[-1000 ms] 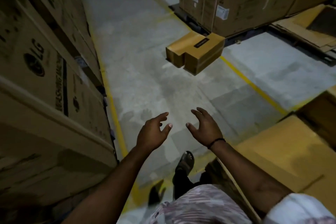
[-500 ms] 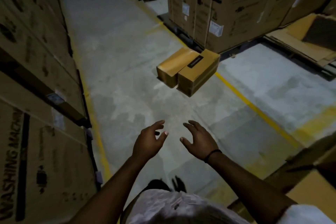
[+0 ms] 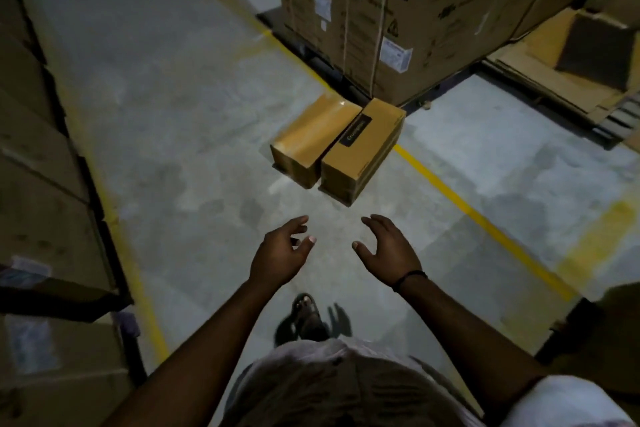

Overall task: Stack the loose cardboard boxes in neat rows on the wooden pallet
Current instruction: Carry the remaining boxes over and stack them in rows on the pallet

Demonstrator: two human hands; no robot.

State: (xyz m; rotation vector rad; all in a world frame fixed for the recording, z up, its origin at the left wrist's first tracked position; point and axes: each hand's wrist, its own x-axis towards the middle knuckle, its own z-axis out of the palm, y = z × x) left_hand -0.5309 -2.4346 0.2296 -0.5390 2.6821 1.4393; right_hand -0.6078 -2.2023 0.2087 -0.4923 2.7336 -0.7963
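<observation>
Two long brown cardboard boxes lie side by side on the concrete floor ahead. The left box [image 3: 313, 139] is plain; the right box [image 3: 363, 149] has a black label on top. My left hand [image 3: 280, 255] and my right hand [image 3: 389, 250] reach forward with palms facing each other and fingers spread and loosely bent, holding nothing. Both hands are short of the boxes, a little below them in the view. No pallet for stacking shows clearly.
Tall washing-machine cartons [image 3: 377, 7] on a dark pallet stand just behind the two boxes. More big cartons [image 3: 38, 163] line the left side. Flattened cardboard [image 3: 568, 55] lies at right. Yellow floor lines [image 3: 485, 222] border the aisle. My sandalled foot [image 3: 306, 314] steps forward.
I have walked closer to the two boxes; they appear larger and nearer to my hands. Both hands stay held out and empty.
</observation>
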